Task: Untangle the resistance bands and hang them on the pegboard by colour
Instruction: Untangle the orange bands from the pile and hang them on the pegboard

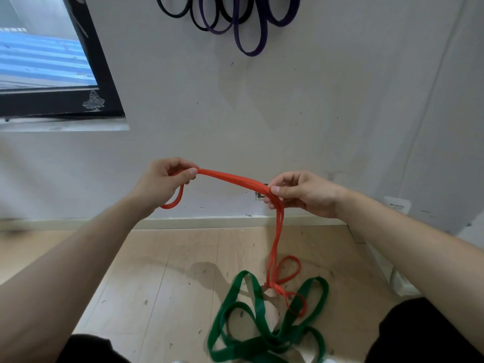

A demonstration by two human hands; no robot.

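Thin red resistance bands (230,178) stretch between my two hands in front of the wall. My left hand (167,179) pinches one end, with a small loop hanging below it. My right hand (301,192) pinches the strands where they bend and drop to the floor. There the red strands are knotted and lie over wide green bands (264,336), which sit in tangled loops on the wooden floor. High on the wall hang black bands (199,14) and purple bands (251,35); their tops and the pegs are out of view.
A dark-framed window (60,74) with a sill is at the upper left. A pale baseboard (209,222) runs along the wall foot. My dark-clothed knees (424,334) flank the green pile. A white object (398,205) stands at the right wall.
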